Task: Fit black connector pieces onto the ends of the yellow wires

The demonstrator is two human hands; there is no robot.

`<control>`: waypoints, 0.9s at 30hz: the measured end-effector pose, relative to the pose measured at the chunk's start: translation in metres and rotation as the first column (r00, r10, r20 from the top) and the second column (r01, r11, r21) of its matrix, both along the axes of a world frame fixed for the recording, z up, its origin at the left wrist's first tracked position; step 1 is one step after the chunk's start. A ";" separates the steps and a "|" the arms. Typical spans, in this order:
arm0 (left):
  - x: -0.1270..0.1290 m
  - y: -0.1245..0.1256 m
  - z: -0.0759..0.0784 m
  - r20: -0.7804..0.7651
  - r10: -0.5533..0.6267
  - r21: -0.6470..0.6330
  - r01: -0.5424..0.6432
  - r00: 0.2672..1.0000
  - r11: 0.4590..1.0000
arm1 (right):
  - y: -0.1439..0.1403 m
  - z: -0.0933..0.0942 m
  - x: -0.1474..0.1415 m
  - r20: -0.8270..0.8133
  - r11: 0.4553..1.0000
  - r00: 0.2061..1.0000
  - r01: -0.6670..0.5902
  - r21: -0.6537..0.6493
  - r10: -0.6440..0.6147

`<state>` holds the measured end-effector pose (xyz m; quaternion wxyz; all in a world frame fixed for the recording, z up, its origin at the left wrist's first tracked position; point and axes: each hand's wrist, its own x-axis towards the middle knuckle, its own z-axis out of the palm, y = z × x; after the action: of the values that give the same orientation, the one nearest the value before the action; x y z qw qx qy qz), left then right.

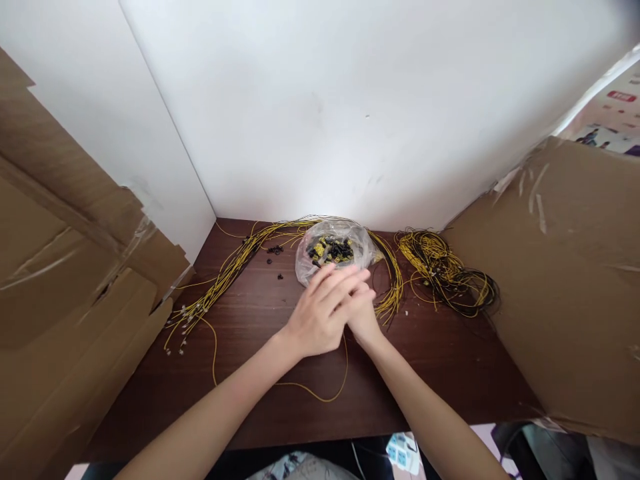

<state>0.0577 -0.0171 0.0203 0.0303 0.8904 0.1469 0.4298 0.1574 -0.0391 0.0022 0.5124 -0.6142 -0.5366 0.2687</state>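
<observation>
The plastic bag (304, 260) sits at the far middle of the table (450, 380), its mouth open upward, probably so that the small black and yellow pieces (330, 250) inside can be reached. A wire bundle (233, 270) is laid in a long arc behind it, likely to keep the strands together, with pale ends (187, 313) gathered at the left. A looser wire tangle (435, 260) lies at the far right, well apart from the hands. Cardboard panels (560, 287) seem to fence both sides.

Both forearms reach in from the near edge and converge just on the near side of the bag. The left hand (317, 320) lies across the right hand (363, 317), its fingers fairly straight and close together; the right is mostly covered. A single yellow wire (325, 400) loops on the near side and runs up behind them; whether either grips it, I cannot tell.
</observation>
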 end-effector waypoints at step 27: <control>-0.021 0.045 -0.016 0.350 0.432 -0.935 0.281 0.831 0.217 | -0.087 0.077 0.020 0.200 0.843 0.969 -0.228 0.488 0.146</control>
<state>0.0366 0.0281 0.0045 0.5968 0.4968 0.4124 0.4764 0.1769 -0.1256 0.0791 0.5839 -0.4213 -0.6838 0.1182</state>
